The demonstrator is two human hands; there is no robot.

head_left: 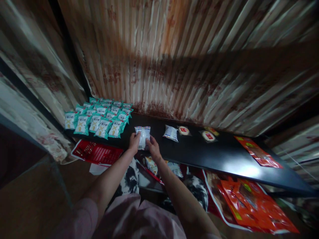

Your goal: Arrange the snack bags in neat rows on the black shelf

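Note:
Between my two hands is a small white snack packet (144,136) with a striped top edge, held over the front of the black shelf (154,121). My left hand (134,142) grips its left side, and my right hand (154,148) pinches the lower right side. A similar white packet (170,132) lies on the shelf to the right. Beyond it sit a round cracker in clear wrap (183,130) and another wrapped cracker (208,136). To the left stand several rows of teal-and-white snack bags (103,127).
Below the shelf's left end is a red basket (99,152). Orange-red packages (256,202) fill a container at lower right, and one red package (258,151) lies on the shelf's right. More packets (152,165) sit under the shelf between my arms. A patterned curtain (159,66) hangs behind.

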